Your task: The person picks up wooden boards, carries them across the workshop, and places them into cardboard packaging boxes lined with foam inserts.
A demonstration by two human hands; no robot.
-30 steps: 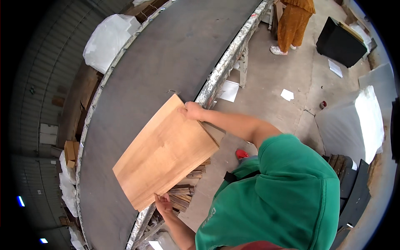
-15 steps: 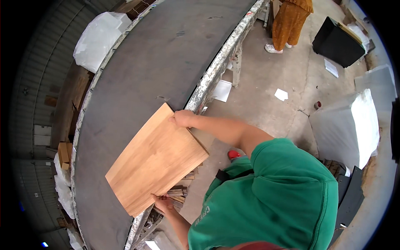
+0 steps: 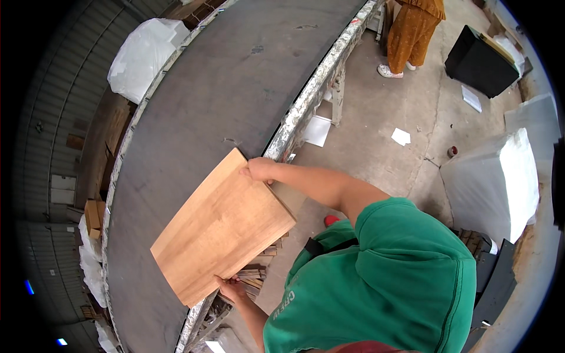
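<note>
A light wood-grain board [image 3: 220, 226] lies slantwise over the near edge of a long dark conveyor belt [image 3: 194, 112], its near corner jutting past the frame. My right hand [image 3: 259, 169] grips the board's far right edge, thumb on top and fingers curled beneath. At the lower edge, my left hand [image 3: 231, 288] holds the board, with a thumb and fingertips showing along the rim. The underside of the board is hidden.
A paint-spattered rail [image 3: 318, 76] borders the belt. Below lie wood strips [image 3: 252, 279]. Behind me stands a plastic-wrapped stack [image 3: 488, 182], with a black box [image 3: 482, 62] farther off. A person in orange-brown trousers [image 3: 412, 35] stands near the rail. Wrapped bundles [image 3: 147, 56] sit beyond the belt.
The view has shifted very slightly. Both hands keep their hold on the board, which has barely moved.
</note>
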